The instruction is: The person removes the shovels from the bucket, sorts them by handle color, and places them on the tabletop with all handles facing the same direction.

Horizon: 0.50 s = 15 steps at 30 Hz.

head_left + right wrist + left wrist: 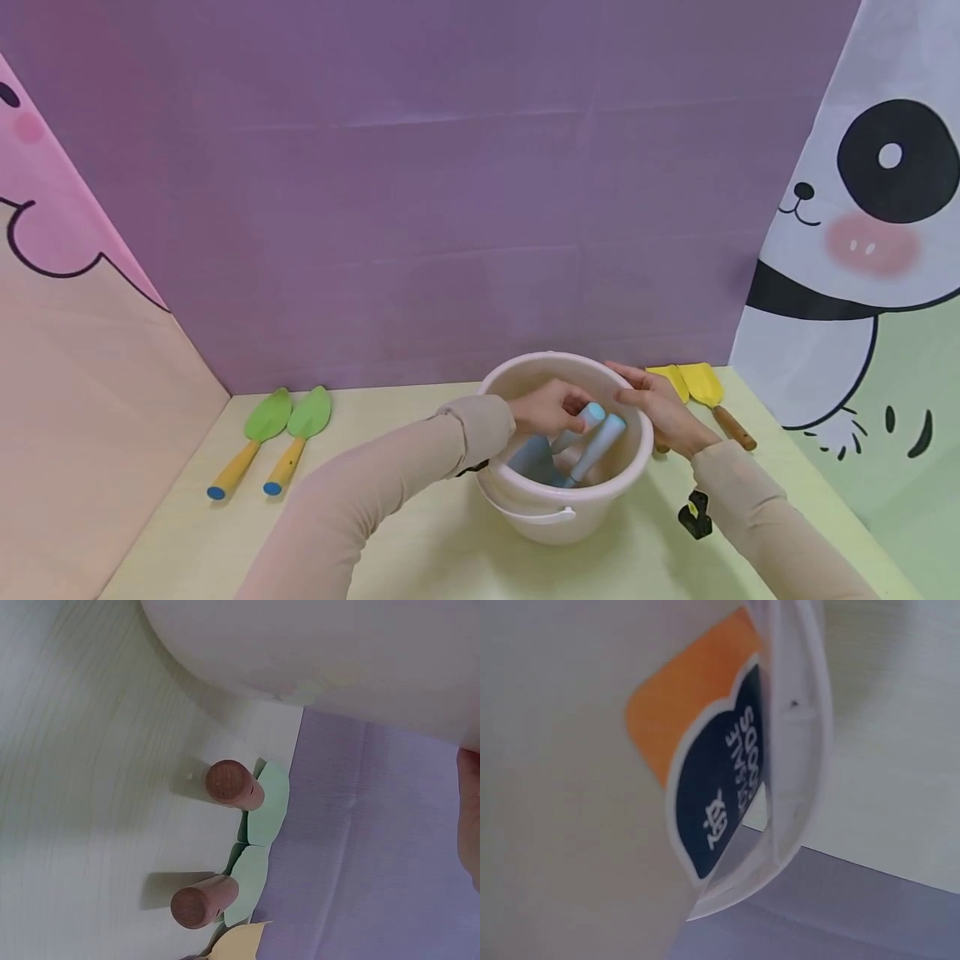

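A pale pink bucket (555, 527) stands on the table at the right of centre in the head view. My left hand (549, 408) reaches inside it and grips the light blue handle (591, 415) of a hand shovel. A second light blue handle (600, 446) leans beside that one, and a blue blade (529, 461) shows lower in the bucket. With its thumb over the rim, my right hand (663, 412) holds the bucket's right side. In the left wrist view an orange and dark label (712, 757) fills much of the bucket wall. The right wrist view catches the bucket's side (322, 652).
Two green trowels (287, 450) with yellow handles lie at the left. Behind my right hand are yellow shovels (701, 385) with brown handles. Brown-handled tools (232, 784) with pale green blades show in the right wrist view. A purple backdrop (450, 208) stands behind the table.
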Motion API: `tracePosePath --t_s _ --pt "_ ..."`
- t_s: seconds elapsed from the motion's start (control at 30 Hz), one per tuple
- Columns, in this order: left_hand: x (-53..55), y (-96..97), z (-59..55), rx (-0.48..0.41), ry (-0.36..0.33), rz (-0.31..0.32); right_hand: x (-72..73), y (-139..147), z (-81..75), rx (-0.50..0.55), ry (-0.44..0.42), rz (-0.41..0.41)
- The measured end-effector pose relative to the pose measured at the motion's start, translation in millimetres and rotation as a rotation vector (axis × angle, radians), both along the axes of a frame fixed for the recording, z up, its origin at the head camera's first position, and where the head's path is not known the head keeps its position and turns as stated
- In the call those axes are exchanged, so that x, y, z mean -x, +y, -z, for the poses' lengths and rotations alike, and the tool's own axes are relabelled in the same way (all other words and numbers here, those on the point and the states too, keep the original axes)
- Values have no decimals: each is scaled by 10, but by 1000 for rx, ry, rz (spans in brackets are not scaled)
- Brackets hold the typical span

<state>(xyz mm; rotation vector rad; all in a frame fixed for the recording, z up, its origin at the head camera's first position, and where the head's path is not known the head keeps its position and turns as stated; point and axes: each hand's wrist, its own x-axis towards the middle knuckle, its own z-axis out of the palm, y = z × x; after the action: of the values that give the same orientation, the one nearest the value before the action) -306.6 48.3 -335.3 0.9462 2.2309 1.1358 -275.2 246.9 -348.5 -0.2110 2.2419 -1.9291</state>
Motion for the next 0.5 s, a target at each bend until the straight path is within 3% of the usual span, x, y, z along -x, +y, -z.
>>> tracePosePath --t_s 0.3,0.5 --pt "48 -173 -63 14 0 -68 -11 0 13 -8 7 6" --pt "64 -290 -169 10 99 -93 -4 10 13 -26 13 19"
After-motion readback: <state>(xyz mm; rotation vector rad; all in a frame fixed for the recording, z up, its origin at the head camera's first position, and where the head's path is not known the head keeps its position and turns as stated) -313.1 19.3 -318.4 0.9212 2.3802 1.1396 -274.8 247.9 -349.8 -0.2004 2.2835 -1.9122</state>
